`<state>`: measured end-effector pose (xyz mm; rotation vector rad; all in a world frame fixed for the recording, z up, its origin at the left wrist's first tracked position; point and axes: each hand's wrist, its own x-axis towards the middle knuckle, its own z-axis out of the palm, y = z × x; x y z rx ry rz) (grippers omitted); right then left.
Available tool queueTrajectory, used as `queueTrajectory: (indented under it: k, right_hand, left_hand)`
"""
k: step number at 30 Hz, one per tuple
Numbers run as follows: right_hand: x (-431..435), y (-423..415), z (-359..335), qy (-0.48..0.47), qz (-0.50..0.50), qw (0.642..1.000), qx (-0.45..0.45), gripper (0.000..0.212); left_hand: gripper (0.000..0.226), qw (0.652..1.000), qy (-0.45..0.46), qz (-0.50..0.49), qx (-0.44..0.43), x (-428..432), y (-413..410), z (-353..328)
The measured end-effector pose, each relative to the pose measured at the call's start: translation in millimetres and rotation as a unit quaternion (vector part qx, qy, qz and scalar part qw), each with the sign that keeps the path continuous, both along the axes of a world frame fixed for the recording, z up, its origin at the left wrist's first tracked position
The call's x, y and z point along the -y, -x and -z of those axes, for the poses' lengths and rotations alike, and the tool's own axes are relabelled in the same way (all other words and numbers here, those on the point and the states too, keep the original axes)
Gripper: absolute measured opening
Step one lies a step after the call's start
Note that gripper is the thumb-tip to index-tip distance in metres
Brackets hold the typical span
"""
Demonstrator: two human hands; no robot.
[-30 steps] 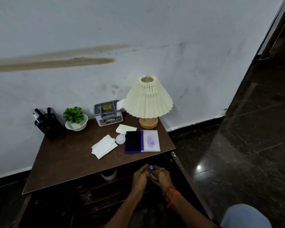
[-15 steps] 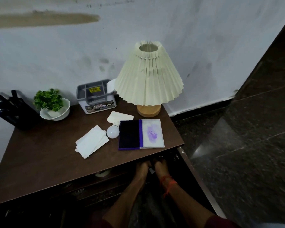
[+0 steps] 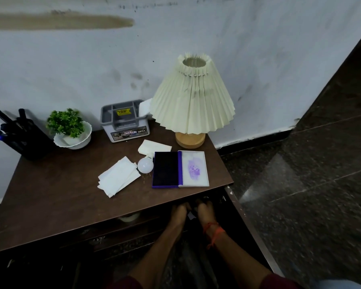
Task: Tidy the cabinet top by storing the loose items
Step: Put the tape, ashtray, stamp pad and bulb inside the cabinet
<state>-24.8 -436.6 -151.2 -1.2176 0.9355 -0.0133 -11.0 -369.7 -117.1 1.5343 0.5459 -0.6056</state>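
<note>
Below the front edge of the cabinet top (image 3: 50, 205), we have both hands down in the open, dark compartment. Our left hand (image 3: 178, 212) and right hand (image 3: 205, 209) sit close together with a small pale object (image 3: 190, 215) between them; the fingers (image 3: 204, 200) reach under the edge, so we cannot tell whether they are closed on it or what it is.

Up on top, most of the loose items are not yet stored, as far as we can judge. An open purple ink pad (image 3: 180, 168) lies near the front right corner, its stained white lid flat beside the dark pad. Touching its left edge is a white light bulb (image 3: 145, 165). Just left of the bulb lies a fanned stack of white envelopes (image 3: 118, 177), and behind the bulb a cream folded paper (image 3: 153, 147).

Along the wall, a grey divided organiser box (image 3: 125, 122) appears to hold only a yellow label in one compartment, with white paper (image 3: 145, 107) tucked at its right end. A black pen holder (image 3: 23, 134) at the far left is full of markers. Between them a white bowl-shaped pot (image 3: 73, 138) holds a small green plant. A pleated lamp (image 3: 193, 99) on a wooden base stands at the right.

Under the top, a pale round object (image 3: 130, 217) sits on a shelf, too dim to name.
</note>
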Motion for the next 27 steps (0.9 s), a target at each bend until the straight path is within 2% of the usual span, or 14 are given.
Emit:
queueTrajectory:
  k: [3, 6, 8, 10, 12, 14, 20, 24, 27]
  right_hand:
    - [-1, 10, -14, -0.008, 0.008, 1.0, 0.01, 0.024]
    - [-1, 18, -15, -0.02, 0.011, 1.0, 0.019, 0.026]
    - [-3, 27, -24, -0.043, 0.031, 0.998, 0.033, 0.025]
    - [-5, 39, -41, -0.063, 0.048, 0.996, 0.045, 0.028]
    - [-7, 49, -52, -0.075, 0.05, 0.995, 0.047, 0.035]
    - [-9, 58, -63, -0.083, 0.055, 0.994, 0.045, 0.037]
    - [-14, 79, -106, -0.078, 0.049, 0.992, 0.082, 0.035]
    - [-12, 83, -133, -0.062, 0.048, 0.992, 0.099, 0.033]
    - [-9, 81, -150, -0.055, 0.046, 0.991, 0.11, 0.032]
  left_hand:
    - [0.031, 0.999, 0.027, -0.032, -0.011, 1, 0, -1]
    - [0.006, 0.997, 0.067, -0.035, -0.004, -4, 8, -1]
    - [0.018, 0.991, 0.119, -0.058, -0.007, -10, 19, -4]
    - [0.041, 0.978, 0.188, -0.091, -0.026, -16, 31, -5]
    - [0.046, 0.975, 0.198, -0.098, -0.027, -24, 45, -11]
    - [0.06, 0.977, 0.187, -0.1, -0.006, -34, 56, -22]
    - [0.066, 0.979, 0.181, -0.072, 0.053, -59, 69, -69]
    - [0.056, 0.977, 0.172, -0.057, 0.113, -68, 73, -95]
    - [0.056, 0.974, 0.159, -0.054, 0.15, -76, 71, -109]
